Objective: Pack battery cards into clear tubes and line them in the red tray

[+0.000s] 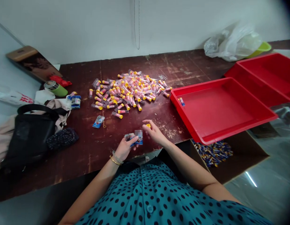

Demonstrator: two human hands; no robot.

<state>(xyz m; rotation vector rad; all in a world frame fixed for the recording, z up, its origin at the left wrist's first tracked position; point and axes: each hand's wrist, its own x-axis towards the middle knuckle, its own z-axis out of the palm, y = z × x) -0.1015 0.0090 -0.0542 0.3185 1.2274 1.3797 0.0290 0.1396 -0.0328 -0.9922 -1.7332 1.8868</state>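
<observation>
My left hand (pixel 124 147) is closed around small blue printed packets (pixel 134 137) held just above the near edge of the dark wooden table (pixel 88 147). My right hand (pixel 154 132) is beside it, fingers pinched on a small yellow cap (pixel 148 125). Farther back on the table lies a heap of several clear tubes with yellow caps and pink contents (pixel 129 89). One blue packet (pixel 98 121) lies alone to the left of my hands.
A red tray (pixel 229 131) holding one small packet (pixel 181 101) overhangs the table at right, with a second red tray (pixel 271 70) behind it. A cardboard box of blue packets (pixel 212 153) stands below. A black bag (pixel 29 134), green cup (pixel 56 88) and plastic bag (pixel 231 42) sit around.
</observation>
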